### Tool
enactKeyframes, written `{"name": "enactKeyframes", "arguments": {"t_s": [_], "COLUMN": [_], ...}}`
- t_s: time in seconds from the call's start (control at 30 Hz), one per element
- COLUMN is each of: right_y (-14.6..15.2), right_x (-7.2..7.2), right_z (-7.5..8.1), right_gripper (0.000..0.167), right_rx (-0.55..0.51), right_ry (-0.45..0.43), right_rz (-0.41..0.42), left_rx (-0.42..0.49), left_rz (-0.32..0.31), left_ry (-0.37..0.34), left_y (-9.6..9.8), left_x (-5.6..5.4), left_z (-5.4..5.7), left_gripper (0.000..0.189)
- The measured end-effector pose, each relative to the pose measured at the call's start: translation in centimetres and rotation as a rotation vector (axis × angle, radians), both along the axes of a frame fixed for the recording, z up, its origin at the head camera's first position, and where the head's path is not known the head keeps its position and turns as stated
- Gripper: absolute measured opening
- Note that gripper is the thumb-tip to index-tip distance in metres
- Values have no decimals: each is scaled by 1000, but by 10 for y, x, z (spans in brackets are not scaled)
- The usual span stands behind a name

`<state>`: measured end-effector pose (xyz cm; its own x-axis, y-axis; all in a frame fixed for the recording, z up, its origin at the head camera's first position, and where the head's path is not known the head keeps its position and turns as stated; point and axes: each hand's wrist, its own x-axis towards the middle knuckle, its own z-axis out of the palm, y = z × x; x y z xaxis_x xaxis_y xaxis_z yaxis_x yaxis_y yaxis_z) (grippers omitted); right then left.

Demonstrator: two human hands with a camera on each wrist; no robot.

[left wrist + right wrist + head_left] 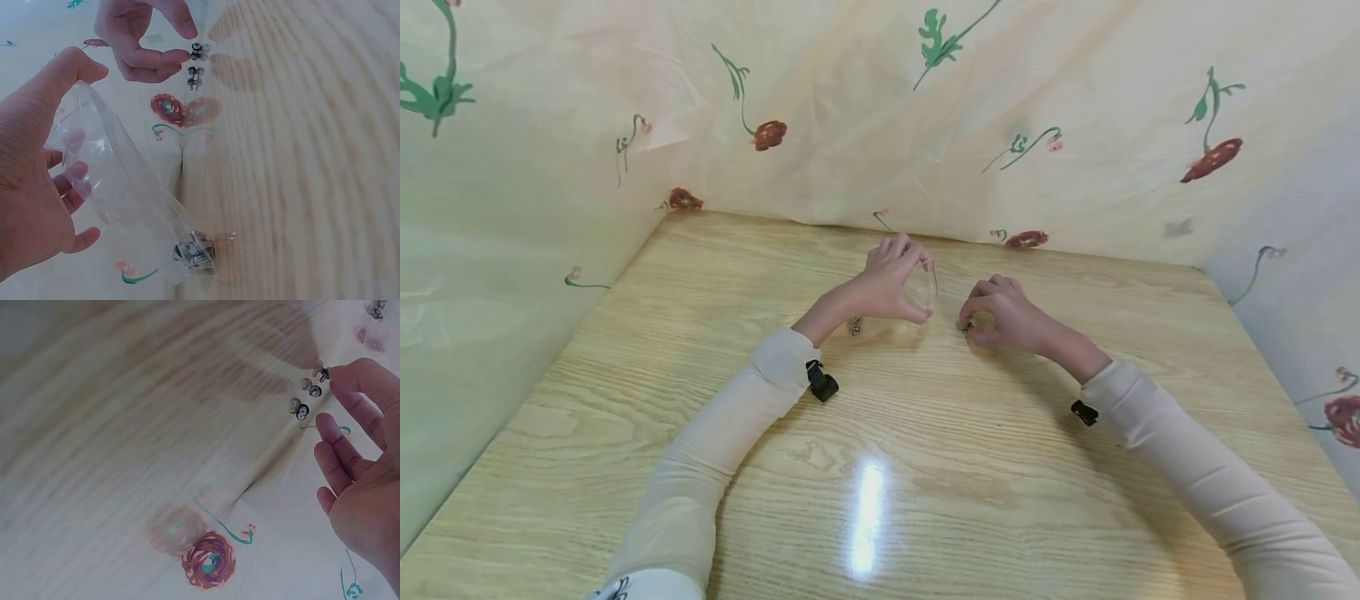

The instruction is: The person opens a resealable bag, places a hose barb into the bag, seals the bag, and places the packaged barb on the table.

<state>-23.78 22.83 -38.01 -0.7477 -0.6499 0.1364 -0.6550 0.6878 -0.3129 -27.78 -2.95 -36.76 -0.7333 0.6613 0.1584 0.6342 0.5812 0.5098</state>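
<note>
My left hand (891, 279) holds a clear plastic bag (112, 162), its thumb and fingers spread wide at the mouth. Small metal fittings (197, 251) lie in the bag's bottom corner, down against the table. To the right, my right hand (1006, 317) reaches down to several small dark metal fittings (195, 72), which look like screws or bolts. Its thumb and forefinger are apart, their tips beside the nearest piece (325, 374). More pieces (302, 412) stand close by on the tabletop. The exact kind of fitting is too small to tell.
The pale wood-grain table (940, 475) is glossy and reflects a bright light strip. A flower-printed cloth (850, 108) hangs behind it and along both sides. Black straps (822, 382) sit at both wrists, below the cream sleeves (760, 383).
</note>
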Motion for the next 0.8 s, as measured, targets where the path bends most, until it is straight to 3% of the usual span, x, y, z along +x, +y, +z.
{"name": "enactKeyframes", "arguments": {"t_s": [0.8], "right_y": [-3], "right_x": [-4], "right_z": [-4], "right_gripper": [9], "right_rx": [43], "right_ry": [-14], "right_rz": [-8], "left_rx": [6], "left_rz": [-6], "left_ry": [13], "left_y": [0], "left_x": [-1], "left_z": [-2], "left_gripper": [54]}}
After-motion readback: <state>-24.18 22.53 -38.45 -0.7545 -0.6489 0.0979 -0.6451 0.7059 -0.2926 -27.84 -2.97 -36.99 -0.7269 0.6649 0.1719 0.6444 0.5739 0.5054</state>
